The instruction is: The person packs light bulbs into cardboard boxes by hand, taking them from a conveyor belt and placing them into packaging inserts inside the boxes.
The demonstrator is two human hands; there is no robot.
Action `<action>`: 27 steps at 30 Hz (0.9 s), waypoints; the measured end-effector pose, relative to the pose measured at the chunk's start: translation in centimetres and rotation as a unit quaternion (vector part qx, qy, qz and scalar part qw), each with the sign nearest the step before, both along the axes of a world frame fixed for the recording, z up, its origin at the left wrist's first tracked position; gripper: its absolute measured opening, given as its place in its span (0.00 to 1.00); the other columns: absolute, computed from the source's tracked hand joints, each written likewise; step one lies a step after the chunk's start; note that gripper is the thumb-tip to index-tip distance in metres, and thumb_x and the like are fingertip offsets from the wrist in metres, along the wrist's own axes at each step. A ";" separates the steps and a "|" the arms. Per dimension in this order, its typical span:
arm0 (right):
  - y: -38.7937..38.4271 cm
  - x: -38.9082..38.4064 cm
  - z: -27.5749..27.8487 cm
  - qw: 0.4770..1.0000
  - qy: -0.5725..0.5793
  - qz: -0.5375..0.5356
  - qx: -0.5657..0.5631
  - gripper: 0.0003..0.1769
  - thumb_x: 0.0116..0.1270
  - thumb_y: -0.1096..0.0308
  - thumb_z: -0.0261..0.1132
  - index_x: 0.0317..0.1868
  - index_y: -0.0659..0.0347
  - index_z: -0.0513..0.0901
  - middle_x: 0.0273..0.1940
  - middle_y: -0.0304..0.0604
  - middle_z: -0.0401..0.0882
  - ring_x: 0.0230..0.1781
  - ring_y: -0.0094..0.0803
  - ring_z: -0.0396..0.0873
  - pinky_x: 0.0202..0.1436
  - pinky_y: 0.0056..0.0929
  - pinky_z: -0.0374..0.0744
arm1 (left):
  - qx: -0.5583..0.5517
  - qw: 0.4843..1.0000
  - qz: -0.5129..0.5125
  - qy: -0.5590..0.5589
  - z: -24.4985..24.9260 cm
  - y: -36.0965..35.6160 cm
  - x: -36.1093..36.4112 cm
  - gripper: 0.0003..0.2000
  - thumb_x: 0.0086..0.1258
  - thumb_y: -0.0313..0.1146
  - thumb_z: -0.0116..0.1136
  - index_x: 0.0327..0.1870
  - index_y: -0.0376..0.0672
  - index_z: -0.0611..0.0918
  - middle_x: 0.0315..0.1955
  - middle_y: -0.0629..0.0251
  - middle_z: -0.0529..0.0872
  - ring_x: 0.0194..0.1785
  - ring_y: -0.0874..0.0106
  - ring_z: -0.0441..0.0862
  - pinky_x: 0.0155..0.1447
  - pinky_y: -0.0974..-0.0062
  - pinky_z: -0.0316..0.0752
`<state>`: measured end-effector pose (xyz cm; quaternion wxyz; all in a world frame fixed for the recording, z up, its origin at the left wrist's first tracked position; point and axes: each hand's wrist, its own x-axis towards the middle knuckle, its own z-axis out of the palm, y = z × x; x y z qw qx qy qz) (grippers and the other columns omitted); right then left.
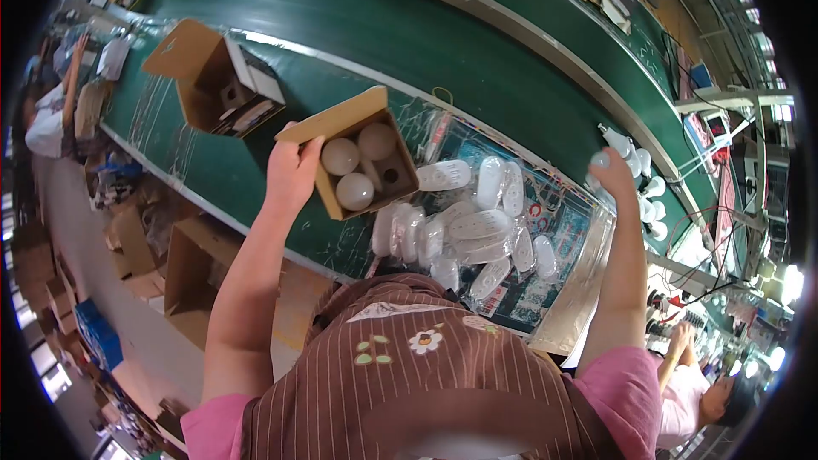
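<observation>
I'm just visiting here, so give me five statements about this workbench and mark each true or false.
1. The left hand grips an open brown cardboard box. True.
2. Only two round white bulbs sit in that box. False: three do.
3. White oval items wrapped in clear plastic lie between the box and the right hand. True.
4. The right hand is inside the box. False: it is near loose white bulbs.
5. The striped cloth apron is blue. False: brown.

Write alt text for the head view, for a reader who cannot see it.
A person's left hand holds an open cardboard box containing three white bulbs, while the right hand, slightly blurred, reaches out near a cluster of loose bulbs. Between them lie plastic-wrapped white items; another open box stands farther left.
</observation>
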<state>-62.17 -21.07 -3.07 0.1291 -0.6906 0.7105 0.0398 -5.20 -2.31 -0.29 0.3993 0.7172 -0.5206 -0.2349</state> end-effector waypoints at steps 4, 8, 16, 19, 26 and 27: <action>7.2 18.0 14.8 0.933 -0.324 0.154 0.030 0.30 0.57 0.68 0.72 0.62 0.57 0.78 0.52 0.46 0.82 0.52 0.35 0.82 0.58 0.34 0.78 | -0.015 1.000 0.009 0.008 -0.5 0.2 0.0 0.07 0.72 0.28 0.59 0.45 0.35 0.80 0.37 0.54 0.80 0.40 0.56 0.79 0.47 0.66 0.74; 12.6 29.4 17.3 0.878 -0.272 0.392 -0.032 0.33 0.56 0.70 0.72 0.64 0.60 0.75 0.56 0.51 0.77 0.59 0.46 0.77 0.61 0.36 0.78 | -0.062 0.997 -0.008 0.039 -2.1 -0.2 0.3 0.08 0.71 0.29 0.58 0.46 0.36 0.81 0.40 0.55 0.80 0.44 0.53 0.80 0.49 0.63 0.75; 14.5 38.3 7.6 0.830 0.101 0.532 -0.133 0.23 0.46 0.61 0.76 0.42 0.60 0.80 0.38 0.42 0.83 0.45 0.38 0.81 0.52 0.34 0.78 | -0.080 0.996 -0.032 -0.019 -1.1 -0.1 0.6 0.10 0.71 0.33 0.55 0.48 0.39 0.82 0.40 0.53 0.80 0.47 0.50 0.79 0.51 0.57 0.75; 14.3 39.9 5.8 0.854 0.154 0.492 -0.068 0.21 0.48 0.60 0.75 0.41 0.59 0.81 0.37 0.42 0.85 0.46 0.39 0.83 0.53 0.34 0.77 | -0.051 0.998 -0.021 -0.012 -0.8 0.0 0.4 0.11 0.71 0.33 0.56 0.48 0.39 0.83 0.40 0.53 0.80 0.48 0.49 0.79 0.52 0.57 0.76; 14.8 39.7 4.6 0.883 0.115 0.450 -0.064 0.12 0.61 0.62 0.69 0.42 0.58 0.83 0.40 0.40 0.85 0.44 0.43 0.83 0.52 0.38 0.76 | -0.072 0.997 -0.020 -0.030 -1.3 -0.3 0.6 0.11 0.71 0.33 0.56 0.49 0.36 0.82 0.40 0.51 0.80 0.47 0.48 0.79 0.51 0.55 0.75; 15.5 39.0 6.1 0.873 0.060 0.475 -0.094 0.12 0.61 0.61 0.69 0.41 0.57 0.83 0.40 0.39 0.84 0.45 0.42 0.81 0.52 0.38 0.76 | -0.070 0.997 -0.020 -0.029 -1.4 -0.2 0.5 0.11 0.71 0.33 0.56 0.49 0.36 0.82 0.40 0.50 0.80 0.47 0.47 0.79 0.50 0.55 0.74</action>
